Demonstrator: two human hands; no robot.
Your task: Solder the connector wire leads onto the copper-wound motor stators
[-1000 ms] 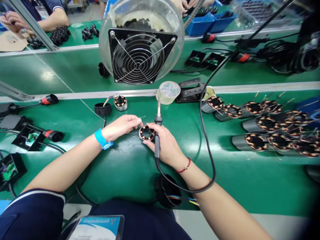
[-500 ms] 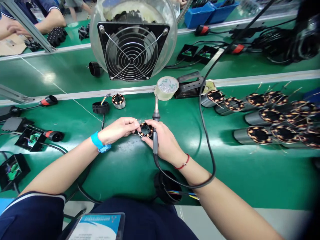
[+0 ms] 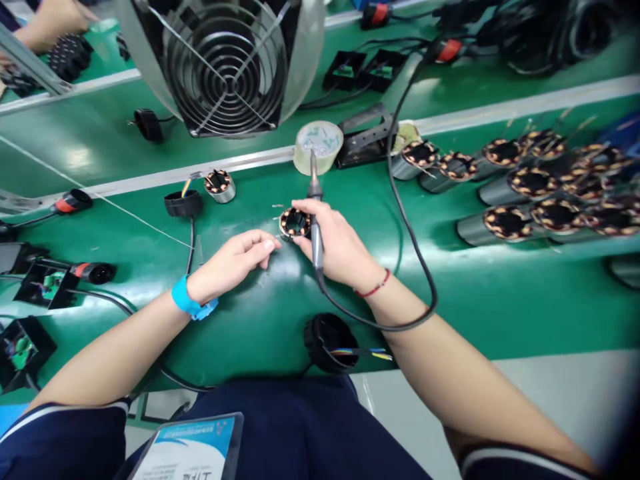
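Note:
My right hand (image 3: 343, 250) is closed around a soldering iron (image 3: 317, 237), its metal tip pointing away from me. The thumb and fingers of the same hand grip a small ring-shaped motor stator (image 3: 289, 230) with copper windings. Thin wire ends stick out on the stator's left side. Just left of it, my left hand (image 3: 240, 260) is closed, thumb against curled fingers; any thin wire between the fingertips is too small to make out. Beyond the iron's tip stands a round translucent tub (image 3: 320, 150), beside a black metal iron stand (image 3: 367, 140).
Several stators (image 3: 507, 223) stand in rows at the right. One more stator (image 3: 220, 187) sits by a black cap (image 3: 183, 203) at the back left. A caged fan (image 3: 227, 83) hangs ahead. Near my body lies a black housing (image 3: 330, 340) with coloured wires. Open boxes (image 3: 47, 283) lie left.
My left hand has drawn back slightly from the stator after touching its wires. My right hand keeps the iron and stator, which look turned a little. The camera view has shifted.

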